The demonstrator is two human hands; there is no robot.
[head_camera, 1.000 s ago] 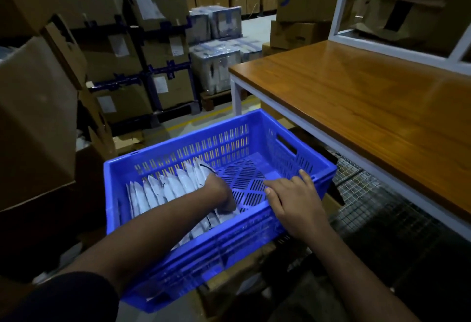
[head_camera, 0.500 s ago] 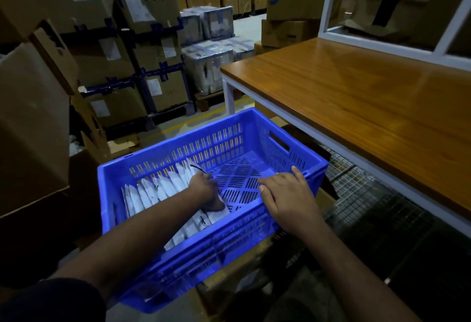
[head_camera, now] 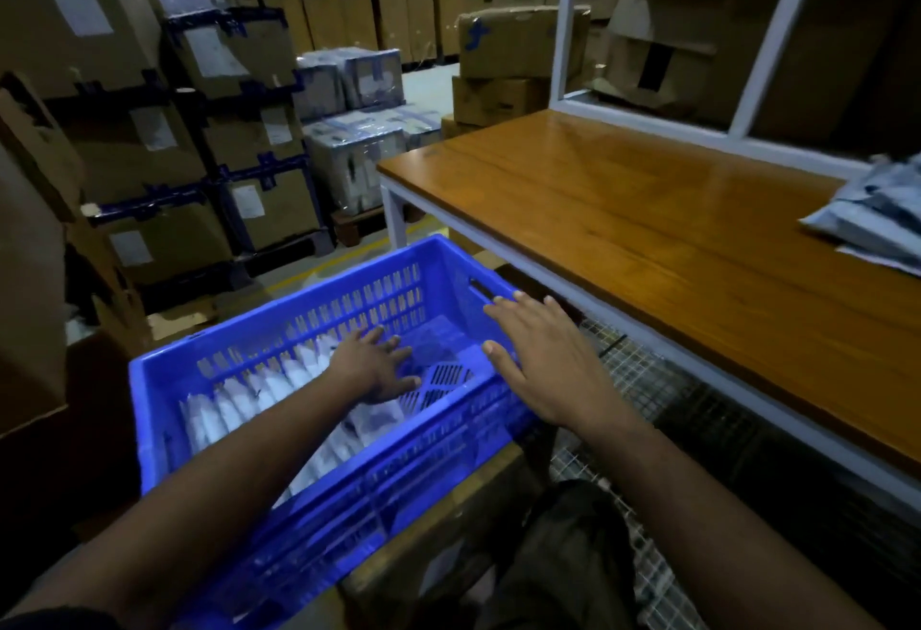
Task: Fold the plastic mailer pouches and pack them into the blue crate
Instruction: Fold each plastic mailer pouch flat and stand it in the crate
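Labels [head_camera: 214,51] on cartons, writing unreadable

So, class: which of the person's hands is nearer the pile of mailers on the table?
Right. The right hand hovers over the crate's table-side wall; the left hand is inside the crate, farther from the pile.

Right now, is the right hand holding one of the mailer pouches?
No, the right hand is open with fingers spread above the blue crate rim, and the folded mailer pouches stand inside the crate.
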